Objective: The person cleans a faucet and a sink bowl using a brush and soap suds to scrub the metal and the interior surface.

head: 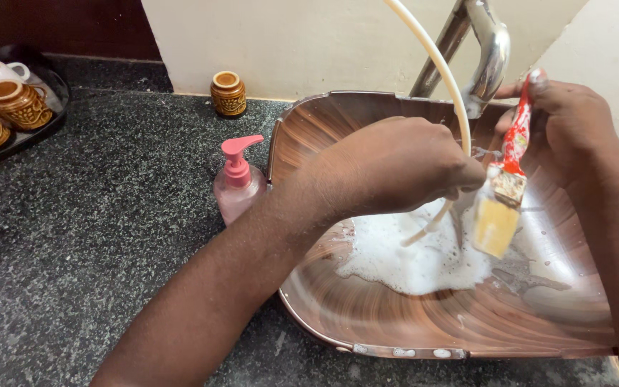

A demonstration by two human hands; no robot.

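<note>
So from my view looking down, the left hand [395,168] is curled shut around a thin white hose [440,61] that arcs down from the top of the picture into the basin [395,322]. The hose's lower end dips into a patch of white foam [402,261] pooled in the middle of the basin. The right hand [574,122] has its fingers closed on the red handle of a paintbrush [508,188], which points bristles down, with the pale yellow bristles hanging just above the foam and close beside the hose. The chrome tap [488,57] sits right behind both hands, at the basin's back edge.

The basin itself is a brown wood-grain bowl type, sitting on a dark speckled table [94,236]. Just left of it, touching or nearly touching the rim, is a pink pump bottle [238,183]. A small brown cup [228,93] stands by the wall, and a tray [48,122] with more cups [16,104] is off in the far left corner.
</note>
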